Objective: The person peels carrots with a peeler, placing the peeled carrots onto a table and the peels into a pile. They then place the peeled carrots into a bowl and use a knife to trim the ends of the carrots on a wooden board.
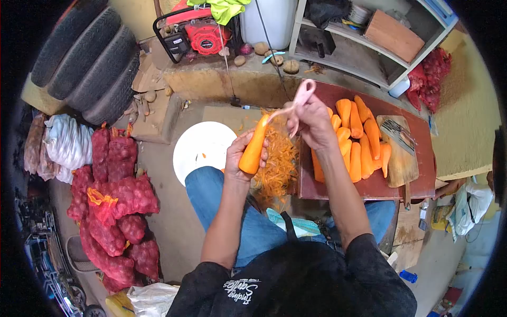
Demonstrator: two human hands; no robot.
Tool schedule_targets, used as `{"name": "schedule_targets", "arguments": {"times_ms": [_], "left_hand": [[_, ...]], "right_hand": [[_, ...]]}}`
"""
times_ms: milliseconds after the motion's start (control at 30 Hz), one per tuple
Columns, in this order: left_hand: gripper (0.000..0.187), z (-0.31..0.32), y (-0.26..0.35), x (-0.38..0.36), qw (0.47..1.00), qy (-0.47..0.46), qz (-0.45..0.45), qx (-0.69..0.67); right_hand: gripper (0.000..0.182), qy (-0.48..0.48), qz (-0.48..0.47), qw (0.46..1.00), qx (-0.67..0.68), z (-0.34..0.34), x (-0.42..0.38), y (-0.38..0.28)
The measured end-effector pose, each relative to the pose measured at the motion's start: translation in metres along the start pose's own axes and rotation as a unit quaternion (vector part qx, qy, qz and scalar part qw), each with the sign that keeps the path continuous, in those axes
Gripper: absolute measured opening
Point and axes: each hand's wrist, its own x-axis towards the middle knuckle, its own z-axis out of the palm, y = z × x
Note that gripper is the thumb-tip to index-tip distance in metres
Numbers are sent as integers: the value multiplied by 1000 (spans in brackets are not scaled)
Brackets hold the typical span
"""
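Note:
My left hand [236, 152] grips a bright orange carrot [254, 148] by its thick end, its tip pointing up and away from me. In my right hand [318, 125] is a pale pink peeler [303, 94], whose head lies right at the carrot's tip. Orange carrot peelings [279, 166] are heaped on the floor below the two hands. To the right, several peeled carrots [356, 157] are piled on a reddish-brown table [424, 177]. A wooden cutting board [402, 171] with a dark slotted metal utensil on it lies beside them.
A white round basin [193, 145] stands left of my knee. Red net sacks of onions [113, 232] fill the left floor, below stacked tyres [100, 68]. Behind are a red generator [206, 39], a low ledge [216, 79] and a shelf unit [338, 58].

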Motion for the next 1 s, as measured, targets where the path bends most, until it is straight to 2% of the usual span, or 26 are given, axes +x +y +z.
{"name": "schedule_targets", "arguments": {"times_ms": [100,133,167,233,333,400,433,467,500,567,667,700,767,833,867,900,933,967,1000], "left_hand": [[39,3,-1,-1,999,-35,-14,5],[39,5,-2,0,999,-51,-16,-4],[38,7,-3,0,998,-65,-15,-14],[37,6,-2,0,999,-40,-4,-14],[36,3,-2,-1,999,-22,-17,-25],[36,7,-2,-2,999,-12,-26,-32],[36,9,-2,-3,1000,-7,-14,11],[35,10,-3,-4,999,-7,-4,53],[35,13,-5,-2,995,-10,8,94],[35,23,-11,3,978,42,2,206],[35,21,-23,10,940,137,-33,311],[35,19,-32,15,931,133,-13,339],[37,18,-58,24,910,130,28,394],[43,31,-82,32,895,109,9,433],[47,39,-94,36,877,90,9,471],[52,53,-109,41,867,49,80,490],[58,64,-125,48,847,7,151,509],[69,56,-142,60,772,22,160,615],[72,55,-163,69,751,33,174,636]], "right_hand": [[19,11,-16,1000,24,-14,16,18],[16,94,-36,995,23,-21,26,19],[13,117,-49,990,62,-28,32,19],[14,28,-33,997,66,-23,22,7],[16,-8,30,997,69,0,-8,0],[18,58,-18,996,65,-25,9,23],[19,92,-48,993,62,-36,17,29],[19,167,-58,980,92,-38,18,25],[19,139,-61,986,74,-40,14,18],[19,84,-56,994,38,-38,-7,2],[26,146,-42,988,-32,-16,-60,-27],[28,165,-38,985,-45,-16,-78,-35],[33,144,-23,989,-22,-41,-119,-47],[46,228,-57,970,-62,-66,-147,-47],[45,248,-46,964,-84,-80,-162,-52],[44,263,-36,958,-106,-92,-175,-55],[40,276,-25,954,-110,-97,-187,-60],[36,288,-16,950,-116,-101,-198,-65],[35,289,-18,950,-116,-109,-209,-65]]}}
